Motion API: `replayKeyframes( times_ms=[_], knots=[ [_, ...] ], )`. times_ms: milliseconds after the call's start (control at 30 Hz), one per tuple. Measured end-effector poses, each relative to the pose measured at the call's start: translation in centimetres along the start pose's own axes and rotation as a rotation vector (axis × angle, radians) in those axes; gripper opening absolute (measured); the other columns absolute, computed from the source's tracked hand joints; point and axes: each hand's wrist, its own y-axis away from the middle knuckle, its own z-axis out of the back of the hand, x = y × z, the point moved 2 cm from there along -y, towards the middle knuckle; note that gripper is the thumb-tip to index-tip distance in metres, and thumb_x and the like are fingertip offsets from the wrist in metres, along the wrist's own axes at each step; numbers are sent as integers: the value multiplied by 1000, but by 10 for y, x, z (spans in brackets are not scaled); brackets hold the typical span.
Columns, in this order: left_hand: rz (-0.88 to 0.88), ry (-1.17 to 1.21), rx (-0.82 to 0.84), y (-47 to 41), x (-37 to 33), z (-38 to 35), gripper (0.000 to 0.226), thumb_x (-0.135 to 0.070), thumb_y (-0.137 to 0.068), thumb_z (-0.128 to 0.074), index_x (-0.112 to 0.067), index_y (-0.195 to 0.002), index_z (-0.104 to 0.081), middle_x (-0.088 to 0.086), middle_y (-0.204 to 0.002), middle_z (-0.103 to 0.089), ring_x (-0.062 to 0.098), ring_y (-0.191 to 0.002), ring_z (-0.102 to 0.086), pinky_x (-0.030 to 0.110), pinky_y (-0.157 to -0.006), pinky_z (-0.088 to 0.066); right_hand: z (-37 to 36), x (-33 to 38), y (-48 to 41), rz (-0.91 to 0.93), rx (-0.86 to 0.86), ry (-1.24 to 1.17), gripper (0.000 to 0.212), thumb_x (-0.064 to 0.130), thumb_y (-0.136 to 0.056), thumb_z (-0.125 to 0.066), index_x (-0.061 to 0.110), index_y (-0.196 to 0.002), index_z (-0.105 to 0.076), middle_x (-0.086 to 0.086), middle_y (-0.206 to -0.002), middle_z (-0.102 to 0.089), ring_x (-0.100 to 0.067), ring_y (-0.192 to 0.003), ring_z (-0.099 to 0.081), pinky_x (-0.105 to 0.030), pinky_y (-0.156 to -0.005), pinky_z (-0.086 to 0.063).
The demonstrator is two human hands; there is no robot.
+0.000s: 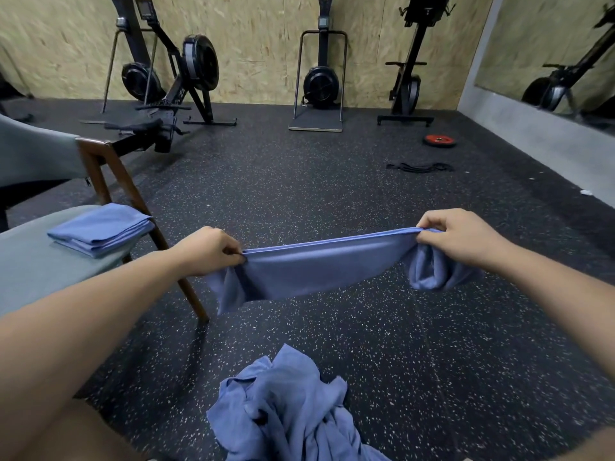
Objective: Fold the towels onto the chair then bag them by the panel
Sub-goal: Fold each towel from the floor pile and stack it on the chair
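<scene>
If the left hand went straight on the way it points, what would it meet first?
The left hand points forward-right along the stretched blue towel in its grip. Past that the way looks free above the floor; the red weight plate lies roughly on that line, though depth is unclear.

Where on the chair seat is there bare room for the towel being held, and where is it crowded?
Bare: the grey seat on the near side of the folded stack. Also the floor between the held towel and the loose pile. Crowded: the seat's far corner, where the stack lies.
</scene>
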Motion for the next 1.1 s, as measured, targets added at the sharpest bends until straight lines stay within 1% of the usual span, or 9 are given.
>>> replayKeyframes(
  times_ms=[133,233,367,500,600,767,833,933,1100],
  knots=[
    [39,27,47,-1,9,-5,16,-49,-97,-70,-38,-89,-77,-12,-83,-78,8,-81,-68,28,-76,-45,-9,-17,-2,-53,29,19,11,27,-90,-71,30,-80,-74,17,-74,-73,-7,-83,-69,-28,-71,-48],
    [56,60,61,-2,7,-7,12,-47,-96,-74,-42,-85,-76,-16,-87,-76,8,-87,-66,28,-78,-44,-16,-27,-5,-88,54,29,13,27,-91,-70,31,-79,-74,16,-77,-75,-7,-85,-69,-29,-73,-49],
    [67,60,62,-2,7,-8,9,-44,-93,-80,-36,-92,-82,-17,-87,-74,11,-92,-66,29,-80,-46,-20,-45,-6,-153,56,35,14,26,-92,-68,31,-79,-72,9,-81,-76,-14,-86,-70,-36,-79,-52],
    [56,32,61,-2,10,-8,9,-40,-91,-83,-34,-98,-82,-15,-92,-74,13,-96,-67,28,-84,-48,-22,-55,-6,-160,77,36,16,23,-95,-67,31,-82,-71,9,-83,-76,-14,-87,-70,-33,-74,-50],
    [78,18,67,-2,12,-9,12,-45,-89,-83,-34,-87,-79,-16,-86,-74,11,-89,-67,29,-80,-49,-22,-59,-9,-154,67,40,16,22,-96,-67,31,-83,-69,9,-85,-75,-14,-89,-68,-37,-75,-48],
    [107,43,68,1,20,-10,31,-57,-89,-80,-35,-68,-71,-13,-74,-71,6,-79,-64,33,-73,-52,-26,-64,-8,-157,92,41,15,22,-96,-67,31,-85,-70,8,-87,-75,-11,-88,-68,-34,-74,-48],
    [112,45,73,1,24,-10,24,-56,-88,-82,-37,-74,-76,-15,-79,-74,7,-83,-66,34,-79,-54,-29,-65,-9,-155,104,55,14,23,-96,-67,32,-86,-70,8,-88,-75,-12,-89,-68,-36,-77,-50],
    [103,28,89,4,27,-7,6,-41,-87,-86,-39,-91,-82,-18,-92,-76,10,-94,-68,34,-89,-54,-33,-68,-10,-163,125,71,13,24,-98,-68,32,-87,-70,8,-90,-75,-14,-90,-68,-38,-81,-51],
    [122,51,89,8,28,-6,12,-32,-88,-85,-39,-98,-83,-19,-94,-77,7,-93,-69,32,-90,-55,-38,-76,-13,-167,150,79,14,23,-100,-68,29,-88,-69,8,-91,-75,-13,-91,-68,-35,-77,-47]
  ],
)
